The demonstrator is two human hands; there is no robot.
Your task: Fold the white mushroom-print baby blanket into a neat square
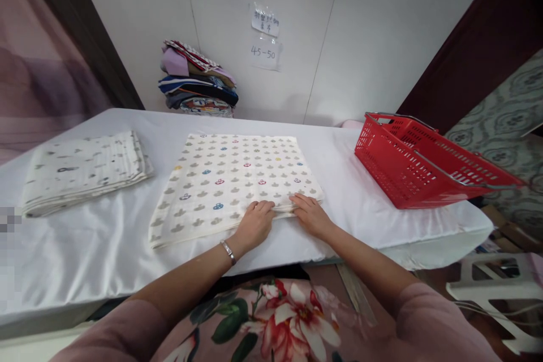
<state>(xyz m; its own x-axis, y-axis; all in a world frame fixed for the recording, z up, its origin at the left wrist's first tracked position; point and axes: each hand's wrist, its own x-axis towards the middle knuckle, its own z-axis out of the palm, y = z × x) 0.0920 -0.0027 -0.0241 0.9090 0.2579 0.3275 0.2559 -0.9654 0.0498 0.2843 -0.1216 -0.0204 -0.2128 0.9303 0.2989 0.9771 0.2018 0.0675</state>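
Evidently both hands are at the near edge of a folded, off-white cloth printed with rows of grey motifs and a few coloured ones (pixel 229 175), which spreads out in front of them and farther to their left. The left hand (pixel 257 223) bends its fingers lightly over that edge; the right hand (pixel 311 216), just beside it, lays its fingers on the cloth near the right corner. Whether either pinches the layers underneath cannot be told, since the palms and the undersides of the fingers are hidden. A silver-coloured bracelet (pixel 228 252) circles the left wrist. Beneath the cloth is a table draped in shiny white fabric (pixel 335 181). Well left of the left hand lies another folded white cloth with sparse grey marks (pixel 85 167). Well to the right of the right hand stands a red plastic basket with perforated sides and metal handles (pixel 377 172). Farther off, ahead and left of both hands, is a stack of multicoloured folded fabrics (pixel 197 82), by a pale wall (pixel 373 39).
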